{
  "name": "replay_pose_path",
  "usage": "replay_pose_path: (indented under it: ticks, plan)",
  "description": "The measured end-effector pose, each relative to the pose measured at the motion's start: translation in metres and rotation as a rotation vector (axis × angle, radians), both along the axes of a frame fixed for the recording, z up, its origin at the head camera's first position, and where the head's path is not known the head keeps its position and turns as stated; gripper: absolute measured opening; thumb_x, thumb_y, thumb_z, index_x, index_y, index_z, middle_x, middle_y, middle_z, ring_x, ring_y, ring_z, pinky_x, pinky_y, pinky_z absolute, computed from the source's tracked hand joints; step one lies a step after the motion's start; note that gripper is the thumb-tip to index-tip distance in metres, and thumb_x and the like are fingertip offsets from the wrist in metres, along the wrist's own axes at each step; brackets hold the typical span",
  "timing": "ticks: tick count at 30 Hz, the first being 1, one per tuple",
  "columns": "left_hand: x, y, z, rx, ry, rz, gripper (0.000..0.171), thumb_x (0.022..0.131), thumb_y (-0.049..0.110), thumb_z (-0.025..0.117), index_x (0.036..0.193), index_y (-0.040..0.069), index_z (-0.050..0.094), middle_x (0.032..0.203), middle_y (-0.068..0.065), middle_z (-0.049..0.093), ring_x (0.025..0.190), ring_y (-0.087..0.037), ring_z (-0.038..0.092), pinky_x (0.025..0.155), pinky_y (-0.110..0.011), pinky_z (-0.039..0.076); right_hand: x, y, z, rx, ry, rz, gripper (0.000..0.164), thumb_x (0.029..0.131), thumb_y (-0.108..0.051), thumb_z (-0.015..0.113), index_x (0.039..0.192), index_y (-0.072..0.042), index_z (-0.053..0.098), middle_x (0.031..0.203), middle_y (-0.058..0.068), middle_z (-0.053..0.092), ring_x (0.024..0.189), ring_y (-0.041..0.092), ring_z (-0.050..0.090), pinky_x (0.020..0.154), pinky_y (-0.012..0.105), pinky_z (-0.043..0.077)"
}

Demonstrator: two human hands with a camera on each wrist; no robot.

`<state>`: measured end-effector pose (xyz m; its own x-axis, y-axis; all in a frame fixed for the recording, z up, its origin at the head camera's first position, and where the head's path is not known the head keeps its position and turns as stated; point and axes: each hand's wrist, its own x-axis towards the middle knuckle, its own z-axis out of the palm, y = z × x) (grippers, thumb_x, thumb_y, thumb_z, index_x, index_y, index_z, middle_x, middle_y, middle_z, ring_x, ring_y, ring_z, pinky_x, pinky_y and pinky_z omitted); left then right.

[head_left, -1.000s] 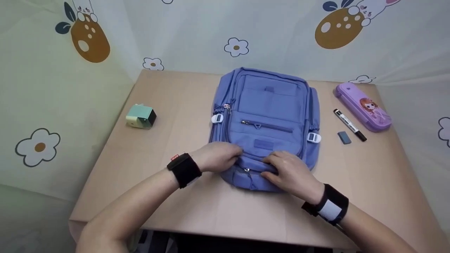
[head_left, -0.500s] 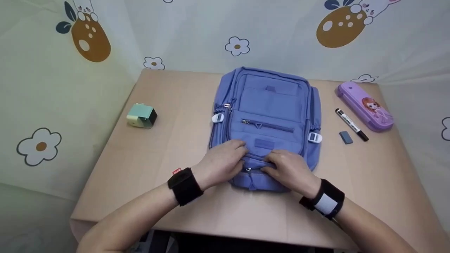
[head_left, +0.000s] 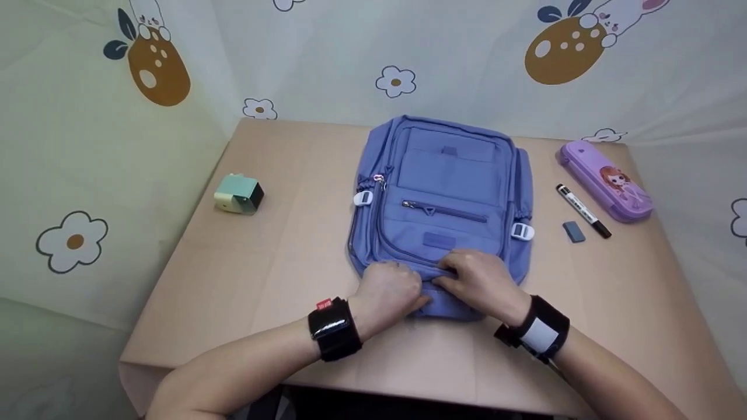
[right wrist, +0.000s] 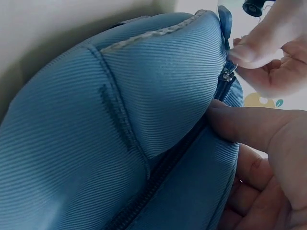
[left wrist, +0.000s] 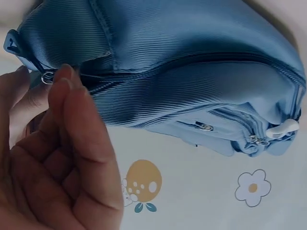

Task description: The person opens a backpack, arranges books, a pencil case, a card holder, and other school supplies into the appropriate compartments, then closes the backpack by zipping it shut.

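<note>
A blue backpack [head_left: 452, 175] lies flat with its front pockets facing up. My left hand [head_left: 388, 294] is at its bottom end, thumb and finger pinching the zipper pull [right wrist: 227, 29] by its metal slider [right wrist: 228, 74]. Beside it, my right hand [head_left: 481, 286] grips the fabric along that zipper, its thumb [right wrist: 240, 122] pressed close to the teeth. Curled fingers of the left hand [left wrist: 72, 158] show below the bag's edge in the left wrist view. In the head view, the left hand covers the slider.
On the right of the table [head_left: 280, 233] lie a purple pencil case [head_left: 607, 181], a marker [head_left: 583, 211] and a small grey-blue eraser-like block [head_left: 573, 231]. A mint-and-cream box-shaped object [head_left: 239, 193] sits at the left. Patterned cloth [head_left: 327, 58] hangs around the table.
My left hand has come down and right from the bag's lower left side to the zipper slider, which it now hides from the head view. My right hand has stayed nearly in place.
</note>
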<state>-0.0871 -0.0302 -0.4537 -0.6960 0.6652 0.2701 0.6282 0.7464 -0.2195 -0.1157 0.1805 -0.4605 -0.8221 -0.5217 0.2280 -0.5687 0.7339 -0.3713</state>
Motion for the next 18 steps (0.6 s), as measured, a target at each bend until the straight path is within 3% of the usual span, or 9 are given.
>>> replay_pose_path:
  ticks: [7,11,18]
  plan:
    - [0.003,-0.003,-0.002,0.024,-0.008,0.003,0.011,0.08,0.014,0.074,0.073,0.016,0.065,0.068,0.001,0.061,0.06,-0.015,0.059,0.042,-0.032,0.048,0.0,0.0,-0.002,-0.005,-0.007,-0.007,0.012,0.084,-0.027,0.084,0.087,-0.018,0.076,0.081,-0.007,0.069,0.073,0.013,0.064,0.063,0.034,0.053]
    - [0.001,-0.011,-0.001,0.033,-0.047,0.011,0.009,0.082,0.012,0.073,0.077,0.014,0.066,0.071,0.0,0.062,0.061,-0.015,0.06,0.045,-0.032,0.049,0.0,0.0,-0.001,-0.007,-0.017,-0.016,0.012,0.084,-0.028,0.084,0.085,-0.021,0.075,0.078,-0.01,0.065,0.07,0.01,0.061,0.06,0.034,0.051]
    - [-0.002,-0.024,-0.006,0.138,-0.066,-0.024,0.016,0.087,0.014,0.071,0.074,0.013,0.061,0.067,0.001,0.06,0.055,-0.015,0.057,0.042,-0.032,0.047,0.0,0.0,0.0,-0.003,-0.027,-0.011,0.012,0.084,-0.029,0.084,0.085,-0.021,0.075,0.079,-0.01,0.066,0.07,0.009,0.061,0.061,0.033,0.051]
